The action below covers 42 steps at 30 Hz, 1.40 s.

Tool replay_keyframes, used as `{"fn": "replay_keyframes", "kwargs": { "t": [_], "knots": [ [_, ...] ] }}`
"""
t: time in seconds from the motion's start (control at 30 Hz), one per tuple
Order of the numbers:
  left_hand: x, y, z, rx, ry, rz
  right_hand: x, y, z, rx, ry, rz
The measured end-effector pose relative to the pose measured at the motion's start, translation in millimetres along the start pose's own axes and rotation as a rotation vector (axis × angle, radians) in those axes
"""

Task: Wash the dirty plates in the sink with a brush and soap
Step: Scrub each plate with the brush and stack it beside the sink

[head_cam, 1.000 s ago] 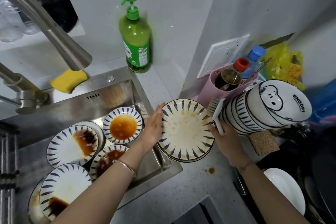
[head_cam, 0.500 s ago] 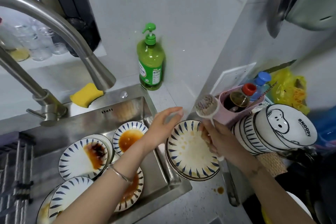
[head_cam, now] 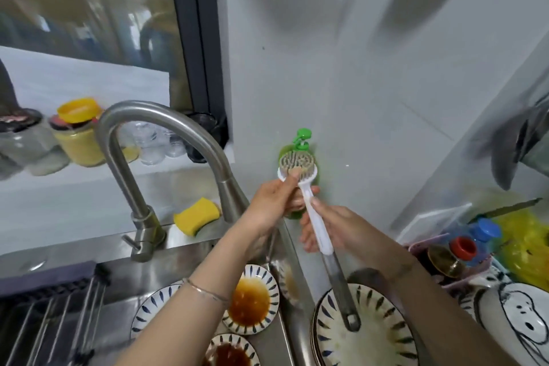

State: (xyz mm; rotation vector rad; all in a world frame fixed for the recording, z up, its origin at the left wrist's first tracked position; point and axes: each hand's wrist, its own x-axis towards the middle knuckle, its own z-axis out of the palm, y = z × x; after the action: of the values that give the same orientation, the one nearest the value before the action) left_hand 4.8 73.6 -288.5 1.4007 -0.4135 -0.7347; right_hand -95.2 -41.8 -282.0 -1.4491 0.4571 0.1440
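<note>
Your right hand point(head_cam: 341, 232) is wrapped round the white plastic part of the brush point(head_cam: 320, 229) handle, just below the middle of the frame. The bristles face you, and the metal tail hangs down over the stack of plates point(head_cam: 365, 336) at lower right. Your left hand point(head_cam: 274, 202) pinches the brush head, thumb on the lower bristles and fingers curled behind the neck.

The brush looks light, with a stiff handle and springy bristles. The plastic will likely turn slick once it is wet and soapy, so keep your grip on the white section, close to the head, for control.

The plates look like glazed ceramic, so they are probably fairly heavy and breakable. With brown sauce point(head_cam: 249, 301) on them they will be slippery, so take each one by its rim with your thumb on top.

The soap bottle point(head_cam: 302, 137) stands right behind the brush head. Only its green pump and a strip of its base show.

- You cannot tell whether your left fingers also touch the bottle.
- You cannot tell whether any soap is on the bristles.
- The plates in the sink point(head_cam: 184, 258) are partly covered by your left forearm and cut off by the bottom edge.
- The top of the frame and the right edge are smeared with blur.
</note>
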Motion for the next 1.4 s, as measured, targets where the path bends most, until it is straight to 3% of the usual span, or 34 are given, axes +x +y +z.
{"fn": "replay_keyframes", "kwargs": {
  "t": [0.07, 0.13, 0.23, 0.37, 0.57, 0.97, 1.4],
  "knots": [
    [17, 5, -4, -0.067, 0.106, 0.022, 22, -11, -15, -0.114, 0.234, -0.024],
    [32, 7, -6, -0.070, 0.209, 0.022, 52, -28, -32, -0.184, 0.476, -0.167],
    [52, -1, -6, -0.079, 0.315, 0.018, 105, -60, -45, -0.205, 0.623, -0.353],
    [74, -22, -8, -0.042, 0.366, -0.017, 161, -77, -41, -0.097, 0.528, -0.351],
    [100, -43, -4, -0.059, 0.304, -0.003, 198, -50, -43, 0.138, 0.321, -0.266],
    [111, -33, 5, -0.136, 0.331, 0.011, 205, -42, -37, 0.151, 0.371, -0.340],
    [99, -21, 0, -0.118, 0.339, -0.088, 200, -40, -34, 0.125, 0.354, -0.338]
  ]
}}
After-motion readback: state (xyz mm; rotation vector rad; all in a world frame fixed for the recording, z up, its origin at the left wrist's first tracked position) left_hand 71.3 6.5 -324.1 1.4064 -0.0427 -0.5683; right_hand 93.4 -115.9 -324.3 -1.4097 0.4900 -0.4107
